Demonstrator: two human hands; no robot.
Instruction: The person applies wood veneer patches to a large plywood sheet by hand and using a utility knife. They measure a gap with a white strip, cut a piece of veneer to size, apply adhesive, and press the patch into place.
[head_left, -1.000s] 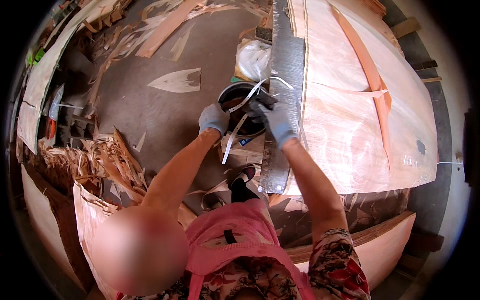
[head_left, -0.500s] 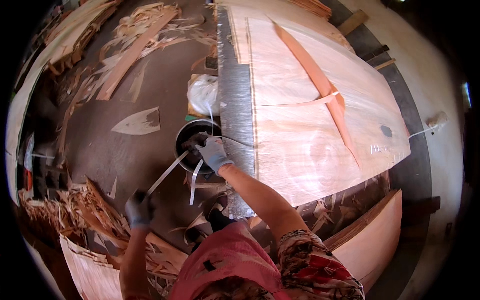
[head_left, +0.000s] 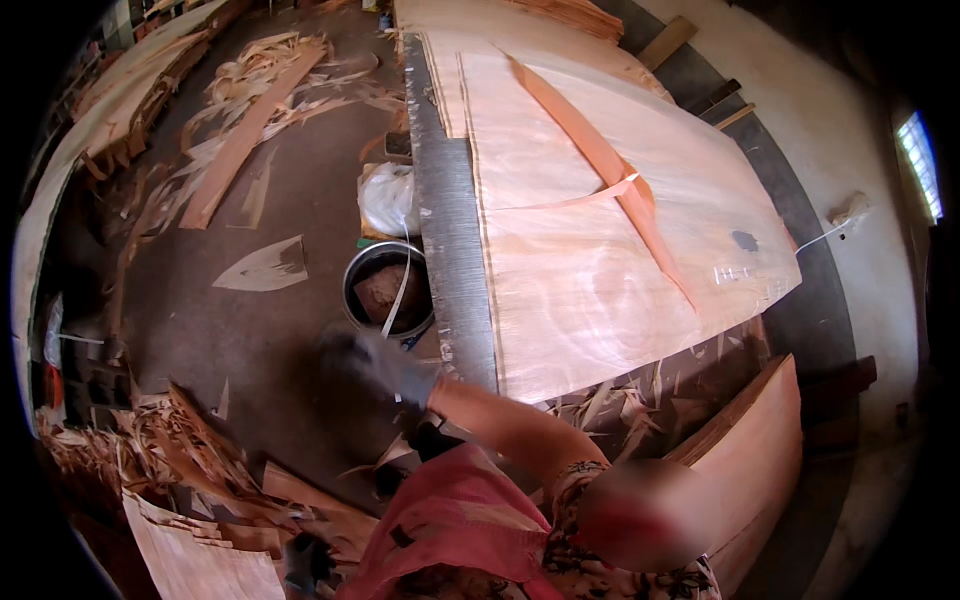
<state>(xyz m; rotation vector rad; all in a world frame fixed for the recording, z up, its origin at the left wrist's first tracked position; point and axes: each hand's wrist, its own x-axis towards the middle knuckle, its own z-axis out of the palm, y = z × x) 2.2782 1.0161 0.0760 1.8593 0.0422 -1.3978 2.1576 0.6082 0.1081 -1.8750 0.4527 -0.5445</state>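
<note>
Your right hand point(head_left: 374, 362), left of centre, is blurred; you cannot tell how its fingers stand or what they hold. It hides part of the white strap point(head_left: 403, 285). Your left hand point(head_left: 306, 562) is dim at lower left, its forearm cut off by the bottom edge. At lower right, a blurred patch point(head_left: 642, 515) covers some of your sleeve point(head_left: 578, 484).

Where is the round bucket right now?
In the head view, the bucket is left of centre, between the white bag above and the right hand below, beside the grey strip.

Likely workshop: wood sheets point(head_left: 590, 270), scraps point(head_left: 180, 440)
</note>
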